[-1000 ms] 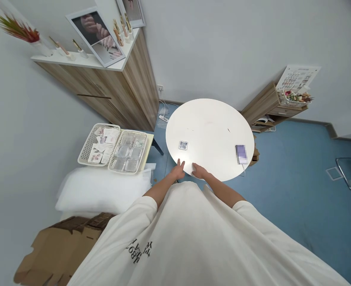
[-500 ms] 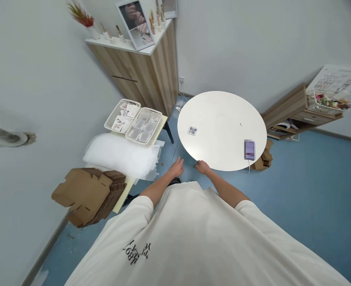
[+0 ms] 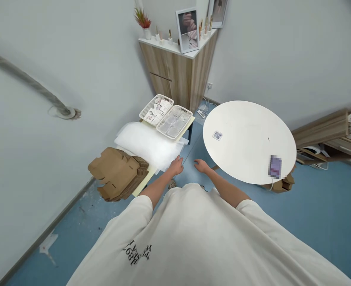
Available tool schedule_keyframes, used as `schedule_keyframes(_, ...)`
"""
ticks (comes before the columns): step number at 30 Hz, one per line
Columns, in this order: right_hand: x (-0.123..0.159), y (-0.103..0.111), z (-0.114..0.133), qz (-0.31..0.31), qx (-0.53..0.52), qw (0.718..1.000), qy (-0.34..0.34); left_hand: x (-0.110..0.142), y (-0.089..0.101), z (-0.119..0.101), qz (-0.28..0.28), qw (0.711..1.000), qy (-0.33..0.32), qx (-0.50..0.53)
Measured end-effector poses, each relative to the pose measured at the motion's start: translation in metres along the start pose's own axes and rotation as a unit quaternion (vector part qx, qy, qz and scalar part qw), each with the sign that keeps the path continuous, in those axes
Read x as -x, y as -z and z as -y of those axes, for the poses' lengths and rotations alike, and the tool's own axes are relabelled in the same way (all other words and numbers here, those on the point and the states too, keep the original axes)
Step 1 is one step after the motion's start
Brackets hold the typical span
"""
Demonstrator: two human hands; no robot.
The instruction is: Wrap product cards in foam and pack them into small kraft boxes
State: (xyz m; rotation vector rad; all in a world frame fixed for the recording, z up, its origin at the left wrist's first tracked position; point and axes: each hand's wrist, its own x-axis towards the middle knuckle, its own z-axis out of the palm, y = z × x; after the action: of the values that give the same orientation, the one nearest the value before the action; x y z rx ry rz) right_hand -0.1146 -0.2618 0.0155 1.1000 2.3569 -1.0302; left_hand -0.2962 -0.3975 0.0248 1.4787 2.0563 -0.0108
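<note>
My left hand (image 3: pixel 177 165) hangs in the air with its fingers apart, holding nothing, nearest to the white foam sheets (image 3: pixel 150 143) on the side table (image 3: pixel 138 187). To its right is my right hand (image 3: pixel 201 165), bare and loosely bent with a gap between its fingers, short of the round white table (image 3: pixel 243 155). On that table lie a small clear case (image 3: pixel 217 135) and a blurred phone-like device (image 3: pixel 274 167) with a cable. Flattened brown cardboard boxes (image 3: pixel 116 174) are stacked beyond the foam sheets.
Two white baskets stand on the side table: one basket (image 3: pixel 141 115) with small packets, one basket (image 3: pixel 190 115) with clear cases. A wooden cabinet (image 3: pixel 175 75) fills the corner. Cartons (image 3: pixel 284 184) lie under the round table; a wooden shelf (image 3: pixel 321 131) stands right.
My view has turned left, so the tables and cabinet sit further right in the picture. Both hands stay in front of me, now closer to the side table.
</note>
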Motion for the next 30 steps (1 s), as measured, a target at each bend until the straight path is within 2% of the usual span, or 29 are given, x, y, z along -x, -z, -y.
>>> schedule_keyframes(6,-0.03,-0.027,0.082,0.013,-0.038,0.999,0.014,0.016,0.026,0.079,-0.023,0.999,0.027,-0.027)
schedule_keyframes(9,-0.041,-0.042,0.117,0.011,-0.078,0.997,0.004,0.019,0.032,0.11,0.011,0.999,0.031,-0.032)
schedule_keyframes(12,-0.048,-0.058,0.142,0.004,-0.112,0.994,-0.006,0.018,0.031,0.129,0.059,0.997,0.028,-0.04)
schedule_keyframes(16,-0.054,-0.075,0.16,-0.012,-0.135,0.991,-0.016,0.018,0.024,0.137,0.091,0.994,0.013,-0.06)
schedule_keyframes(20,-0.057,-0.086,0.162,-0.034,-0.145,0.988,-0.03,0.02,0.021,0.137,0.059,0.996,-0.023,-0.06)
schedule_keyframes(24,-0.056,-0.091,0.16,-0.08,-0.171,0.98,-0.058,0.023,0.026,0.139,0.042,0.998,-0.03,-0.03)
schedule_keyframes(30,-0.062,-0.085,0.167,-0.193,-0.281,0.936,-0.092,0.035,0.034,0.14,-0.032,0.997,-0.068,0.005)
